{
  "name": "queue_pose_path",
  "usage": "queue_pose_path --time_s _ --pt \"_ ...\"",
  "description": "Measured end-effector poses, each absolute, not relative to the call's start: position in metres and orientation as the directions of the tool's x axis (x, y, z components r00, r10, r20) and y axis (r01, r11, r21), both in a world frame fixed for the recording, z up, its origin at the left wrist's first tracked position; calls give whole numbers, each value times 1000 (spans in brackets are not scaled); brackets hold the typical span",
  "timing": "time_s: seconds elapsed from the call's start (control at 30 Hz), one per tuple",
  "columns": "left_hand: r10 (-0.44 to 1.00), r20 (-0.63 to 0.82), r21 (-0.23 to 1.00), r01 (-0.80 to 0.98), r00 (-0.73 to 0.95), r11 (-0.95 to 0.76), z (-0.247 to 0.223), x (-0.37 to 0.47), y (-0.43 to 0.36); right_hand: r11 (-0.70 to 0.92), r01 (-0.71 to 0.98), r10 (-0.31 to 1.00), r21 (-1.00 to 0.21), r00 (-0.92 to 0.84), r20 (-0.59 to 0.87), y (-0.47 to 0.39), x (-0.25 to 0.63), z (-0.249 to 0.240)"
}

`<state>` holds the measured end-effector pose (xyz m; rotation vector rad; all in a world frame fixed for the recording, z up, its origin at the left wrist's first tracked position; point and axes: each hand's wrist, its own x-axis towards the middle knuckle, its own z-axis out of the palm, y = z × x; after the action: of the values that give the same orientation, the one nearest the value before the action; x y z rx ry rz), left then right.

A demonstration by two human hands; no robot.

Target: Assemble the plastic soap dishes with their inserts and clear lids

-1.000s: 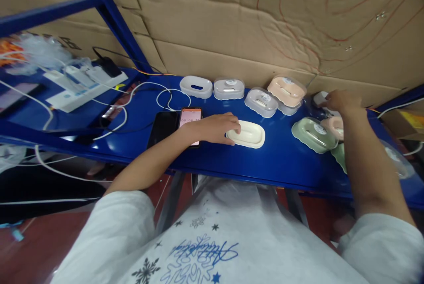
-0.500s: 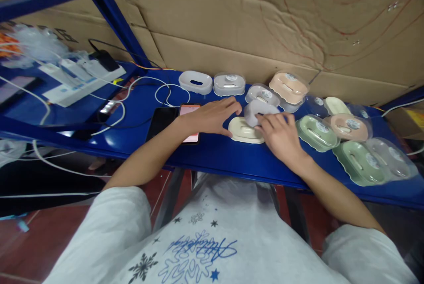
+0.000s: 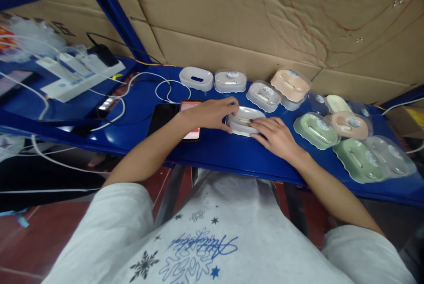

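A light grey oval soap dish tray (image 3: 249,112) with a slot in its middle sits on a cream base (image 3: 243,133), whose rim shows along the front. My left hand (image 3: 218,114) curls round the left end, fingers behind and thumb in front. At the right end, my right hand (image 3: 276,135) has its fingers on the tray and its thumb near the front edge. Close behind lies a grey lidded soap dish (image 3: 264,96) with a clear cover and round label.
Two phones (image 3: 190,133) lie left of my hands. Behind stand a bare grey tray (image 3: 196,79) and another covered soap dish (image 3: 231,81). Several green, peach and grey soap dishes (image 3: 316,129) fill the right side. White cables and a power strip (image 3: 82,81) are at left.
My right hand has lowered the grey tray onto the cream piece, which it now mostly covers. My left hand stays at the left end.
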<state>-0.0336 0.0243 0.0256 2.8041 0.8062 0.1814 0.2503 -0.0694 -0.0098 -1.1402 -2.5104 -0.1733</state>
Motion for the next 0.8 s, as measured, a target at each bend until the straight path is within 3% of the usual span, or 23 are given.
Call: queue_pose_path --time_s 0.37,0.5,0.63,0.7,0.8 --pt "552 -21 325 528 833 -784 27 -34 24 702 710 691 -66 -654 307 -69 248 -14" --pt "576 58 349 524 815 -777 31 -48 43 681 722 713 -120 -617 334 -69 254 0" --pt "826 222 241 792 518 -561 25 -78 81 545 817 789 -188 -424 444 -67 266 12" --pt "896 221 180 886 386 -427 16 -93 98 542 816 792 -199 -418 445 -65 266 9" --pt "922 146 126 917 360 -378 3 -107 114 610 774 761 -170 -512 398 -66 258 -2"
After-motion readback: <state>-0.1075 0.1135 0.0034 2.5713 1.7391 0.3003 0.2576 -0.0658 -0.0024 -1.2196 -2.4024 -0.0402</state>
